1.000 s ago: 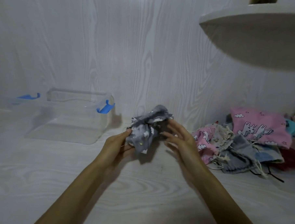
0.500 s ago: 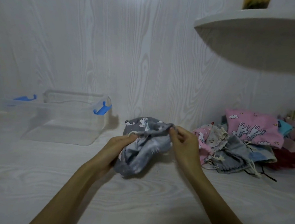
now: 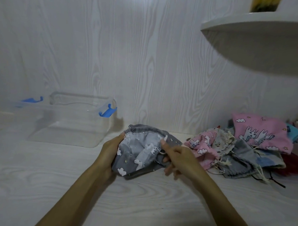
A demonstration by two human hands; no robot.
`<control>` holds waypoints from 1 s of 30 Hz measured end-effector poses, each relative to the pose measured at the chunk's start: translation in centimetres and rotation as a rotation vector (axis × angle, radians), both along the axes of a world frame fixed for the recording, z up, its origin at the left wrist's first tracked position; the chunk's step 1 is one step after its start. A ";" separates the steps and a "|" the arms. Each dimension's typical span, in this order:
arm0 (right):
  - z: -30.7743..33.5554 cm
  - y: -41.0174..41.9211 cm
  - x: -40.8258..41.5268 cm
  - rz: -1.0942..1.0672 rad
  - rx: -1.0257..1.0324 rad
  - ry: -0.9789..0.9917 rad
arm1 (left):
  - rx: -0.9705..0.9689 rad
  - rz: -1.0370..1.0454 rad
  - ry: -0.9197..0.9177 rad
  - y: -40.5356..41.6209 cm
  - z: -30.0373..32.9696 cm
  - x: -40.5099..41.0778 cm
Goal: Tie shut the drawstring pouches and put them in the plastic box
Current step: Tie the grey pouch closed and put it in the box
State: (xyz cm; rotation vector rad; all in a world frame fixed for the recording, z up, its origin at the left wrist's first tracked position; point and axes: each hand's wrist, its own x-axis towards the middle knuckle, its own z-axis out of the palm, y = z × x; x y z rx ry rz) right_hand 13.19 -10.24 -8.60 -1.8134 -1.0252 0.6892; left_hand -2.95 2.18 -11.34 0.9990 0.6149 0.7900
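We hold a grey drawstring pouch (image 3: 139, 153) just above the middle of the tabletop (image 3: 39, 173), a little toward its back edge. Our left hand (image 3: 108, 155) wraps its fingers around the pouch's left side, clamped on the cloth. Our right hand (image 3: 178, 158) pinches the pouch's right rim between thumb and forefinger, where a pale cord end shows; its other fingers curl loosely below. The pouch's mouth is gathered only partly, its printed lining showing.

The clear plastic box (image 3: 67, 124) with blue latches stands open near the back left of the tabletop, well apart from the pouch. A heap of pouches (image 3: 242, 151), pink, grey and blue, lies along the right edge, near our right hand. A white shelf (image 3: 258, 44) juts out above that heap.
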 end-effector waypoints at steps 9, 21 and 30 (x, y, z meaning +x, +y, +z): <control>0.8 -0.5 1.7 -0.051 0.445 0.680 | -0.019 -0.034 -0.040 -0.6 0.5 0.1; 3.8 -6.8 8.4 -0.243 0.328 0.183 | 0.459 0.437 0.481 -0.4 -0.6 -3.1; 2.4 -11.0 7.2 -0.165 -0.090 -0.226 | 0.826 0.183 1.121 -0.9 -0.6 -10.1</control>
